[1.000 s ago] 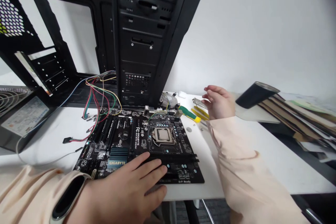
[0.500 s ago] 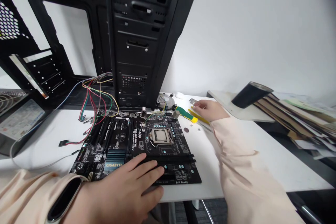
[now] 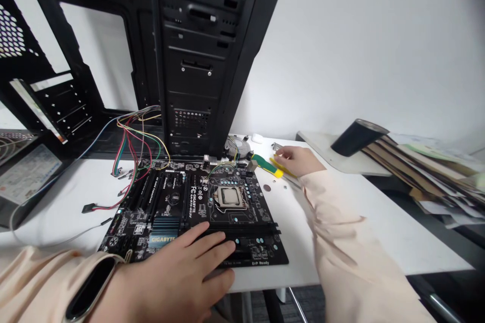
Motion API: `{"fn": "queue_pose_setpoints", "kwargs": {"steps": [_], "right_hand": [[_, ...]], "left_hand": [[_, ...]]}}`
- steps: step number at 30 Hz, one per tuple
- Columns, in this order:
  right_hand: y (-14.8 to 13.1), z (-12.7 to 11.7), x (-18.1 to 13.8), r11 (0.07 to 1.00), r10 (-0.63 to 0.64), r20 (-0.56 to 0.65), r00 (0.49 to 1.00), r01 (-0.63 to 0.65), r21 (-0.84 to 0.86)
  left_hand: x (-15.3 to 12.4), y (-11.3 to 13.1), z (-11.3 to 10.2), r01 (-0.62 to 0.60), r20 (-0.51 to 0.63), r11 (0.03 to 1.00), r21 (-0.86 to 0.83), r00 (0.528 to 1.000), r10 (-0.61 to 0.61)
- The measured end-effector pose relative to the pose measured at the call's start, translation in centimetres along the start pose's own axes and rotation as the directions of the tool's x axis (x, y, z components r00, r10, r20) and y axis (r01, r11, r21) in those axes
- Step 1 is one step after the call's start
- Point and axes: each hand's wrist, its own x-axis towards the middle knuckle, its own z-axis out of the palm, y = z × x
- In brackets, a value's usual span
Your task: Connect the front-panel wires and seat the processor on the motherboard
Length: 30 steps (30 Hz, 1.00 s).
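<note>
My left hand [image 3: 182,272] lies flat and open on the near edge of a black motherboard [image 3: 178,197], fingers spread over its lower slots; a dark band [image 3: 89,287] sits on that wrist. The board's CPU socket [image 3: 227,195] is uncovered. My right hand [image 3: 299,159] reaches across the white table [image 3: 379,222] to the far side. Its stretched fingers rest low on the table and touch the yellow end of a green and yellow screwdriver [image 3: 263,161]. A yellow tool lies partly hidden under that hand.
An open black computer case [image 3: 204,60] stands behind the board, with coloured cables [image 3: 132,146] spilling onto the board. A cooler fan [image 3: 237,145] and a small metal piece [image 3: 276,147] lie near the screwdriver. A black cylinder [image 3: 358,137] and stacked papers [image 3: 428,166] fill the right.
My right hand has dropped from above the table down onto it and slid left to the screwdriver's yellow end. My left hand has stayed on the board.
</note>
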Motion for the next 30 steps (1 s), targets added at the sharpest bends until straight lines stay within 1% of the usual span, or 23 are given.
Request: {"fn": "queue_pose_setpoints", "kwargs": {"steps": [3, 5, 10, 13, 15, 17, 19, 21, 23, 25, 27, 30], "right_hand": [[0.8, 0.3, 0.6, 0.998, 0.057, -0.082, 0.995, -0.059, -0.026], [1.3, 0.9, 1.1, 0.996, 0.078, -0.103, 0.992, -0.082, -0.036], [2.0, 2.8, 1.9, 0.991, 0.111, -0.091, 0.99, -0.117, -0.063], [1.9, 3.4, 1.9, 0.989, 0.116, -0.08, 0.99, -0.122, -0.079], [1.8, 3.4, 1.9, 0.989, 0.119, -0.079, 0.99, -0.126, -0.078], [1.8, 2.9, 1.8, 0.989, 0.126, -0.095, 0.987, -0.132, -0.06], [1.9, 2.0, 1.6, 0.989, 0.14, -0.139, 0.98, -0.144, -0.022], [1.9, 0.8, 1.3, 0.988, 0.155, -0.204, 0.967, -0.151, 0.037], [1.7, -0.3, 0.7, 0.984, 0.162, -0.279, 0.946, -0.136, 0.111], [1.2, -1.3, 0.0, 0.978, 0.153, -0.353, 0.923, -0.09, 0.187], [0.4, -2.1, -0.7, 0.967, 0.128, -0.424, 0.896, -0.018, 0.255], [-0.8, -2.7, -1.6, 0.937, 0.084, -0.518, 0.851, 0.11, 0.333]], "left_hand": [[0.0, -0.1, 0.0, 0.0, 0.002, 1.0, 0.0, 1.0, 0.0], [0.0, -0.1, -0.1, -0.001, 0.005, 1.0, -0.005, 1.0, 0.001], [0.1, -0.1, -0.4, -0.012, 0.026, 1.0, -0.007, 1.0, 0.012], [0.0, -0.1, -0.2, -0.004, 0.014, 1.0, 0.006, 1.0, 0.004], [-0.3, 0.0, 0.2, -0.013, -0.002, 0.999, 0.034, 1.0, 0.013], [-0.5, 0.2, 0.7, -0.043, -0.018, 0.994, 0.104, 0.999, 0.045], [-0.7, 0.5, 1.2, -0.061, -0.036, 0.978, 0.199, 0.997, 0.069], [-0.7, 0.8, 1.3, -0.043, -0.056, 0.963, 0.266, 0.997, 0.06], [-0.4, 1.3, 0.8, -0.017, -0.061, 0.964, 0.265, 0.998, 0.034], [0.2, 1.7, -0.4, 0.016, -0.026, 0.982, 0.188, 1.0, -0.011], [1.1, 2.0, -2.0, 0.082, 0.021, 0.994, 0.07, 0.996, -0.083], [2.9, 1.6, -4.5, 0.19, -0.014, 0.981, -0.031, 0.982, -0.19]]}}
